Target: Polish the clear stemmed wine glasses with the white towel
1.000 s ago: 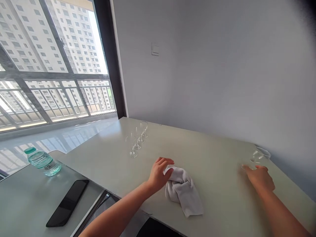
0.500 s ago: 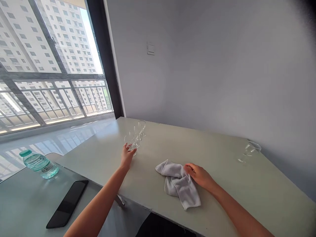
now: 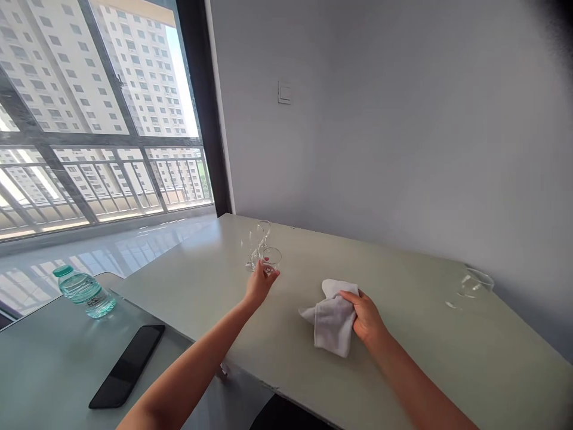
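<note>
My left hand is closed around a clear stemmed glass, whose round rim shows above my fingers; its stem and foot are hidden. Just behind it, several more clear glasses stand in a row on the pale table. In my right hand a white cloth is pinched between thumb and fingers, bunched and hanging over the tabletop. Far to the right stands another clear stemmed glass, apart from the row and near the wall.
A lower glass-topped table on the left bears a green-capped water bottle and a black phone. A grey wall with a light switch borders the back. The window is at the left.
My left hand has moved right with a glass, away from the front of the row. My right hand has gripped the cloth and lifted it. The view has shifted slightly left.
</note>
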The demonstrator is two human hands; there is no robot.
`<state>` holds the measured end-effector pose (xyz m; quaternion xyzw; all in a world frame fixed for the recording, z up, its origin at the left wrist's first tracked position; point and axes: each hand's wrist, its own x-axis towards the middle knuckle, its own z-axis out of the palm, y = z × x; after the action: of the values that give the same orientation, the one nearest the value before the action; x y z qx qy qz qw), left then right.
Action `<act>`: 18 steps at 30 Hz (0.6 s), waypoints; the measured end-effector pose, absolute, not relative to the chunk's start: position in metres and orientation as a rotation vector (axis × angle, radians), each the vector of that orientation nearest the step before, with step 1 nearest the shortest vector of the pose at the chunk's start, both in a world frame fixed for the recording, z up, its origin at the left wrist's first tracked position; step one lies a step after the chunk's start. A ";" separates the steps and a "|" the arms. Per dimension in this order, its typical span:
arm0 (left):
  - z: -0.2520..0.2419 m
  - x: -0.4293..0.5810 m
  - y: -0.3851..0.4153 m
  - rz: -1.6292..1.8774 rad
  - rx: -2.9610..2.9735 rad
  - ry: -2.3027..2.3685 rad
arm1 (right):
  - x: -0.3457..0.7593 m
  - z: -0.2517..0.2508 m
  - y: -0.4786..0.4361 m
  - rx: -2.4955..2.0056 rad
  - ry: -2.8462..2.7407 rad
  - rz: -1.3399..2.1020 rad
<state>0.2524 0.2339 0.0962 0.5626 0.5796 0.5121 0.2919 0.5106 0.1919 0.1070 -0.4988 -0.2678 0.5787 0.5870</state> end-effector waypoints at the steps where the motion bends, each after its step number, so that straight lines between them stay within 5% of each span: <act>1: 0.099 0.262 0.236 1.323 1.620 1.576 | 0.512 0.111 0.194 -1.149 -0.636 1.240; 7: 0.100 0.329 0.244 1.083 2.242 1.657 | 0.497 0.137 0.189 -1.249 -1.219 0.631; 12: 0.082 0.347 0.238 0.990 2.285 1.791 | 0.469 0.120 0.182 -1.218 -1.767 0.709; 18: 0.081 0.333 0.233 1.011 2.559 1.802 | 0.477 0.095 0.193 -1.254 -1.744 0.902</act>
<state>0.3332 0.2334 0.0814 0.7760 0.5464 0.3064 -0.0737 0.4772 0.1933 0.0948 -0.4944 -0.6877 0.3557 0.3951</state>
